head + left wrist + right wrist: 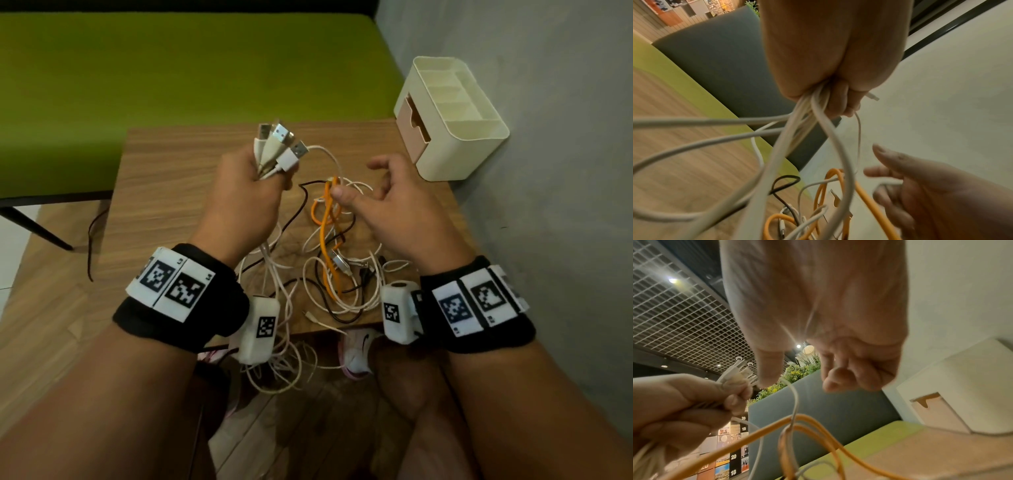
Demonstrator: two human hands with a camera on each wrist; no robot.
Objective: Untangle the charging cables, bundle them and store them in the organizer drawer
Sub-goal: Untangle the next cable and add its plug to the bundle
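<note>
Clutching white cables (274,150), right hand (394,205) loose

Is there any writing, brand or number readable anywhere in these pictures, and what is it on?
"20" on a dark wall panel behind the left hand, right wrist view.
"19" on the panel below it.
"20" on a lower dark panel.
"18" on the lowest panel.
Wristband markers carry black-and-white code patterns; their tiny corner characters are too small to read.
A logo on the white shoe: no words.
</note>
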